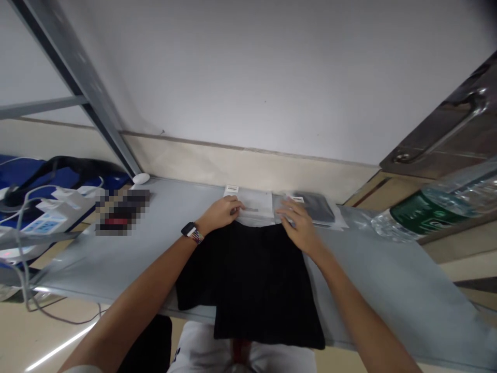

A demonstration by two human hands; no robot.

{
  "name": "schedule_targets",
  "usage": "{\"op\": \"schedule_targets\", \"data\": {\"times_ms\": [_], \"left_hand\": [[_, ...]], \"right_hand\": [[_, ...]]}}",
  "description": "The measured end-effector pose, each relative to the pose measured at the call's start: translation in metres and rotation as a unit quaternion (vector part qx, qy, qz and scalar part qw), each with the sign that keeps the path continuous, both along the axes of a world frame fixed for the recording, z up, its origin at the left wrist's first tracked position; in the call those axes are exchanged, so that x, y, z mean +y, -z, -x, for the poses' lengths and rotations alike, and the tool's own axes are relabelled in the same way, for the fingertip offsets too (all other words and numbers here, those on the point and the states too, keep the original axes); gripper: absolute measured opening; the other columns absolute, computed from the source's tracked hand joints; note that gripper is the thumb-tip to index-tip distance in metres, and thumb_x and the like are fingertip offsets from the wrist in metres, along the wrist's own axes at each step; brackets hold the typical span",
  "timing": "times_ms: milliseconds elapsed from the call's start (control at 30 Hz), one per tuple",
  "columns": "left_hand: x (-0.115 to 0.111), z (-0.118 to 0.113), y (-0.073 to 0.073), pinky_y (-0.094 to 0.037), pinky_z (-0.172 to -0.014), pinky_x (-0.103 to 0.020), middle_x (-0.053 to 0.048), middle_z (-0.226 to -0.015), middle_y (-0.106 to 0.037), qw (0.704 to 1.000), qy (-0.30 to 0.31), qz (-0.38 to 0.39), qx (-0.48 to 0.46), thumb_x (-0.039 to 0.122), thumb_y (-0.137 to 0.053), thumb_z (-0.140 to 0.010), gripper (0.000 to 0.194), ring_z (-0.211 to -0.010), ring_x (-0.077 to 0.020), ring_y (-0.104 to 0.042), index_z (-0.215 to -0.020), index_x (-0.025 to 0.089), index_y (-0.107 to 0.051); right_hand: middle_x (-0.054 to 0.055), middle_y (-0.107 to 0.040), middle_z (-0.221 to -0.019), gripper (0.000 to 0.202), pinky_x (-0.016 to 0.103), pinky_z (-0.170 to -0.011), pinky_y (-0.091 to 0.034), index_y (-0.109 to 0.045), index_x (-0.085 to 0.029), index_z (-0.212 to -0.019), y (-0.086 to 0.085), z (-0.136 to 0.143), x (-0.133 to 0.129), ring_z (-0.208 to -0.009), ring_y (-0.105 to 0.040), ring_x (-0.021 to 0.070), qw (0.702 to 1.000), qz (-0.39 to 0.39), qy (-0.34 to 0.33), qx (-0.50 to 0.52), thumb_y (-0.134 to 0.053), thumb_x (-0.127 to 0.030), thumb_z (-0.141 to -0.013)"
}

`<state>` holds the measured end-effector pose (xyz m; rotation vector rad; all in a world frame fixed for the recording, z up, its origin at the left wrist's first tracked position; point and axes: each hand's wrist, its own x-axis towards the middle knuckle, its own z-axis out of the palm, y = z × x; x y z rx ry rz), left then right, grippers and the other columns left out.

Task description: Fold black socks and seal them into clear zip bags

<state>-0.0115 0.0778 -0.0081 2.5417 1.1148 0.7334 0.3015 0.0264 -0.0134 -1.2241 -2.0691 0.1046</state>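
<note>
Black cloth shorts (260, 280) lie on the grey table, their lower edges reaching past its near side. At the upper left corner of the shorts, my left hand (223, 212) has its fingers curled in, with a bit of dark cloth showing between them. My right hand (298, 225) is at the upper right corner, fingers apart and slightly blurred. Beyond the hands lies a clear plastic bag (256, 202) with a white label. Near my right fingertips is a packaged dark item (320, 207) in plastic, also labelled.
A pixelated dark object (124, 212) lies on the left of the grey table (368, 290). Farther left are a white power strip (46, 220) and cables. A green-labelled bottle (427, 212) lies at right. A metal frame post (104, 114) and white wall stand behind.
</note>
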Motion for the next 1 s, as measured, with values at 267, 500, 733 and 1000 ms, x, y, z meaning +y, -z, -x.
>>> {"op": "schedule_targets", "data": {"times_ms": [267, 500, 733, 1000], "left_hand": [[-0.007, 0.0, -0.021, -0.054, -0.102, -0.04, -0.009, -0.112, -0.074, 0.999, 0.01, -0.045, 0.015, 0.013, -0.063, -0.091, 0.032, -0.109, -0.0257, -0.068, -0.119, 0.022, -0.076], [-0.029, 0.053, -0.072, -0.052, -0.07, -0.028, -0.001, -0.08, -0.077, 0.985, -0.067, 0.134, 0.085, 0.03, -0.071, -0.085, 0.015, -0.07, -0.0183, -0.07, -0.093, 0.023, -0.081], [-0.079, 0.095, -0.052, -0.052, -0.072, -0.03, -0.002, -0.089, -0.08, 0.97, -0.19, 0.121, 0.091, 0.047, -0.081, -0.081, 0.025, -0.076, -0.0213, -0.072, -0.096, 0.027, -0.083], [-0.084, 0.079, -0.049, -0.052, -0.071, -0.029, -0.001, -0.081, -0.076, 0.979, -0.164, 0.12, 0.025, 0.024, -0.068, -0.082, 0.007, -0.072, -0.0182, -0.068, -0.084, 0.023, -0.075]], "right_hand": [[0.006, -0.07, -0.147, 0.028, 0.062, -0.128, -0.039, -0.08, -0.031, -0.121, -0.006, 0.037, -0.042, -0.156, -0.047, 0.0303, 0.985, 0.12, -0.123, 0.008, -0.057, -0.027, -0.106], [0.008, -0.075, -0.133, 0.03, 0.06, -0.119, -0.051, -0.081, -0.031, -0.118, 0.004, 0.039, -0.042, -0.141, -0.061, 0.0326, 0.986, 0.093, -0.136, -0.037, -0.059, -0.017, -0.102], [0.008, -0.077, -0.104, 0.026, 0.053, -0.104, -0.056, -0.081, -0.027, -0.102, -0.019, 0.075, -0.024, -0.112, -0.066, 0.0301, 0.984, 0.092, -0.145, -0.049, -0.059, -0.013, -0.1], [0.009, -0.074, -0.105, 0.019, 0.048, -0.1, -0.054, -0.083, -0.026, -0.111, -0.034, 0.144, 0.004, -0.108, -0.064, 0.0286, 0.971, 0.156, -0.18, -0.022, -0.068, -0.021, -0.099]]}}
